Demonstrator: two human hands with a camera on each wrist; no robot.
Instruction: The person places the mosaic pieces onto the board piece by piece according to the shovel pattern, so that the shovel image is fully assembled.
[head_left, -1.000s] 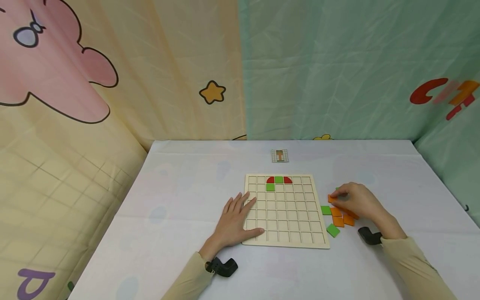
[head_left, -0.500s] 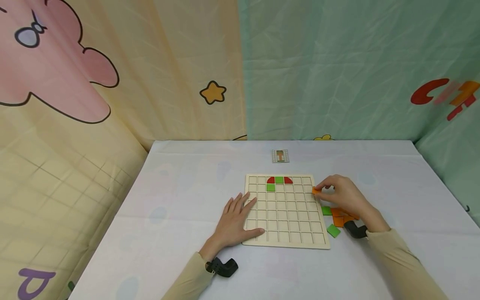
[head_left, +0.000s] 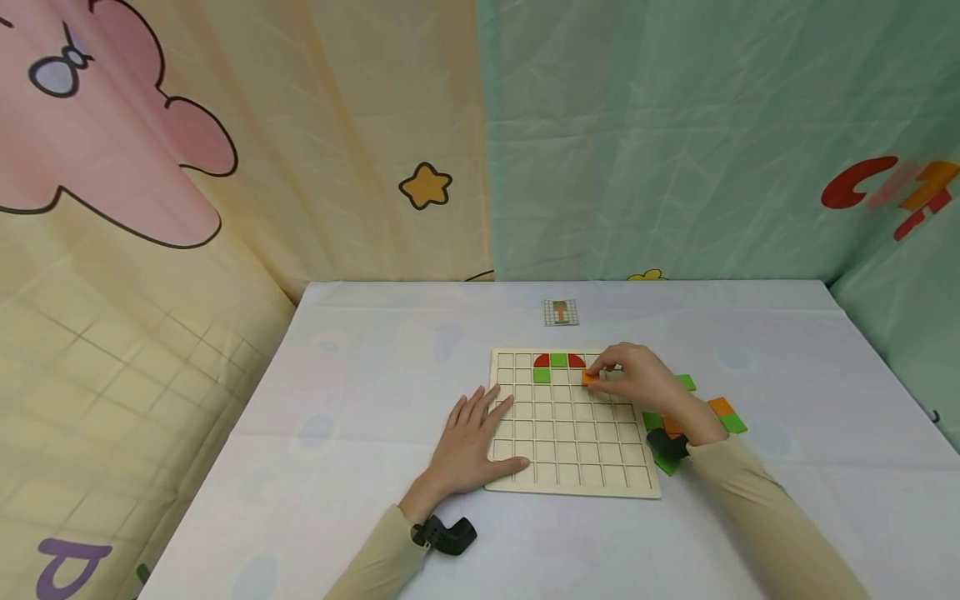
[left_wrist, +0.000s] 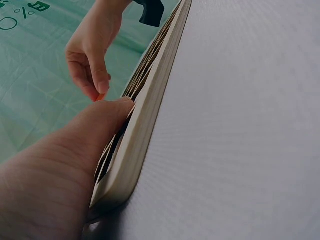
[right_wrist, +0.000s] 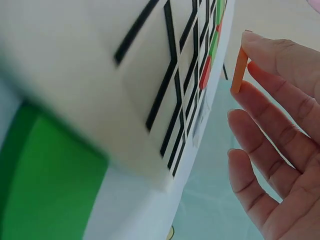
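Above the near rows of the board [head_left: 588,454] one can pass; the left hand [head_left: 467,446] obstructs its left edge, the right hand [head_left: 639,380] its far right part.

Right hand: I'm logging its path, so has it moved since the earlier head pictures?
Yes: the right hand has moved leftward, from beside the grid board to over its far right part.

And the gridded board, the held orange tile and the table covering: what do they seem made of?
Gridded board: probably wood or plywood, matte; the left wrist view shows a pale edge with layer-like lines.
Held orange tile: perhaps painted wood or plastic, smooth, evenly coloured; the look leaves it open.
Table covering: likely woven fabric, dull finish; fine ribbing and soft creases show.
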